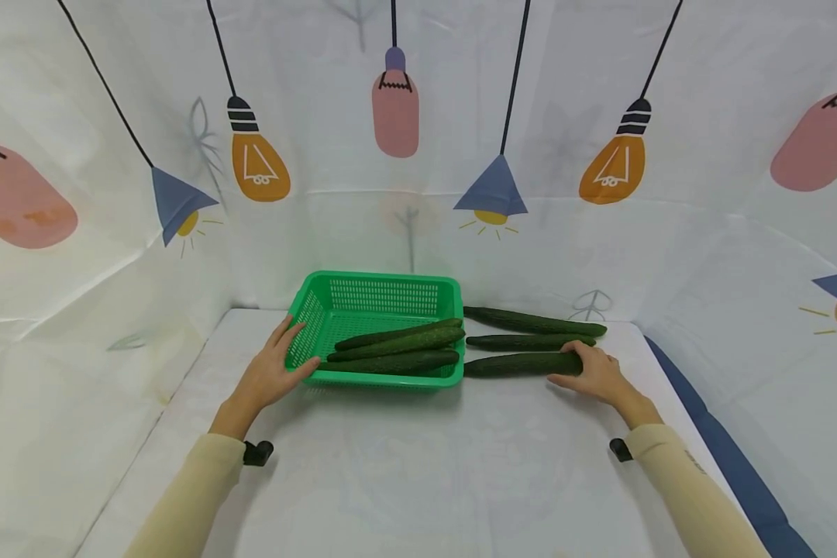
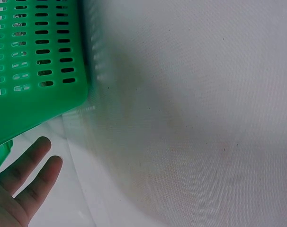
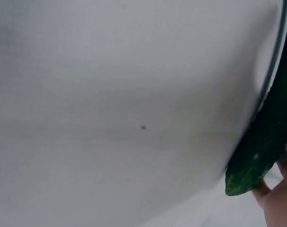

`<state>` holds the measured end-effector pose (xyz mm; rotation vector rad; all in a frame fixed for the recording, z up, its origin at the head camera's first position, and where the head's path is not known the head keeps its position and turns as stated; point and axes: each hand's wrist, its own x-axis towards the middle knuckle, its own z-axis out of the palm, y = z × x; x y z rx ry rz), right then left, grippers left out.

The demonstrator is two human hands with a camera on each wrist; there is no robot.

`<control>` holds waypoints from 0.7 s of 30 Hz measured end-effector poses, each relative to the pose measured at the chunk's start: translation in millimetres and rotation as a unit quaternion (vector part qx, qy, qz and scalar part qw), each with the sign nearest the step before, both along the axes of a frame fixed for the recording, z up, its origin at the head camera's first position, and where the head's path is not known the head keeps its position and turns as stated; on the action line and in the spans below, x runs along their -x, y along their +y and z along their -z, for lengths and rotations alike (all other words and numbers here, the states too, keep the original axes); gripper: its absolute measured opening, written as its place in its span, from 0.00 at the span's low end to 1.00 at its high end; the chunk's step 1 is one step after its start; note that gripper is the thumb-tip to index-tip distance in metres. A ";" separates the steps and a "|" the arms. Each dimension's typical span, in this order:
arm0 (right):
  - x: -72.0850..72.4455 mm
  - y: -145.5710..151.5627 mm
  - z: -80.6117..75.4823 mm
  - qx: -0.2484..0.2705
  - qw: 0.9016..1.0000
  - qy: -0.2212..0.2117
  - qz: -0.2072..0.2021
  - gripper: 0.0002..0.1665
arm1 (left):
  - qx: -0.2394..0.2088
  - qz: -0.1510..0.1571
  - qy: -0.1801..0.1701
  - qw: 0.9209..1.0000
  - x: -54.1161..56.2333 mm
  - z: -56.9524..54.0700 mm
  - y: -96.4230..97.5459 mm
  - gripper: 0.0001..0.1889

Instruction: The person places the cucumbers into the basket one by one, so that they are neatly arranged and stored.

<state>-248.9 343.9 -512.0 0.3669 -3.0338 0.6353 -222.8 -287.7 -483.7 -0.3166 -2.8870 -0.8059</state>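
Observation:
A green plastic basket stands on the white table, with several cucumbers lying in its front right part. At the basket's left front corner is my left hand, its fingers spread and fairly straight along the rim. The left wrist view shows two extended fingers just beside the basket wall. To the right of the basket, my right hand grips the right end of the nearest loose cucumber. That cucumber's blunt tip shows in the right wrist view, with fingers behind it.
Two more cucumbers lie behind the gripped one, a middle cucumber and a far cucumber. Their left ends are close to the basket's right wall. A white cloth wall with printed lamps rises behind the table.

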 end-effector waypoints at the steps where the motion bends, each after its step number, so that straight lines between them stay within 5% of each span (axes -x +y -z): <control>1: -0.7 0.5 0.0 -0.003 1.000 0.000 0.000 0.45 | -0.001 0.001 0.001 1.000 -0.2 -0.2 0.4 0.45; 13: -10.0 7.0 1.0 -0.034 0.999 -0.003 -0.038 0.40 | 0.001 0.003 0.009 1.000 -0.9 -0.7 -2.0 0.46; 21: -21.2 13.9 1.8 -0.032 0.999 -0.011 -0.041 0.46 | 0.004 0.004 0.003 1.000 -1.4 -1.3 -0.6 0.46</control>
